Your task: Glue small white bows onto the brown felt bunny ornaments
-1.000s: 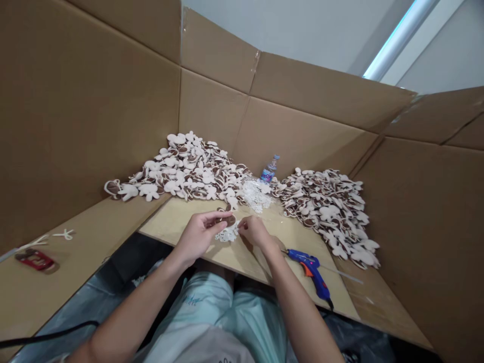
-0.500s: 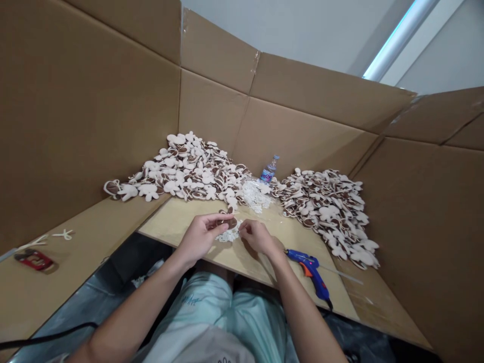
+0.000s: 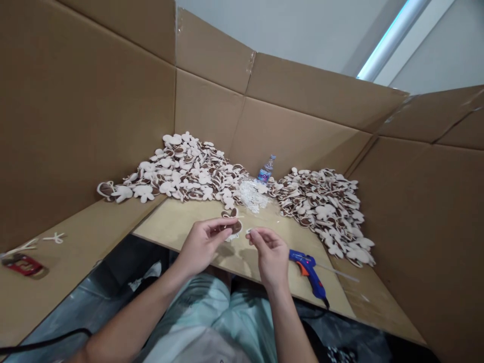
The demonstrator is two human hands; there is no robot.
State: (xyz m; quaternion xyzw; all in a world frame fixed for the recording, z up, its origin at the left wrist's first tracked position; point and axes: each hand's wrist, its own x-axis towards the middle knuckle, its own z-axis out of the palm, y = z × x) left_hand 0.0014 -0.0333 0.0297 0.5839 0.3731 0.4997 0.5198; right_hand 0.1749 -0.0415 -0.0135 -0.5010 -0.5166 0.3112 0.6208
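Note:
Between the thumb and fingers of my left hand (image 3: 202,242) is a brown, white-edged bunny-shaped felt piece (image 3: 235,227), its ears pointing away from me. My right hand (image 3: 270,249) is closed in a pinch on a small white piece (image 3: 248,231), too small to name, a short way right of the bunny. Partly hidden under the bunny, a few small white pieces lie on the board (image 3: 170,217). The blue glue gun (image 3: 312,275) with an orange trigger rests right of my right hand, a clear stick at its side.
Heaps of white and brown bunny shapes stand at left (image 3: 189,171) and right (image 3: 325,212). Between them are a pile of small white pieces (image 3: 253,195) and a water bottle (image 3: 266,169). A red object (image 3: 23,264) lies far left. Cardboard walls (image 3: 302,116) enclose the table.
My right hand has lifted from the small white pieces and turned, now pinching a white piece. My left hand has shifted slightly right with the felt bunny, and the view has moved a little.

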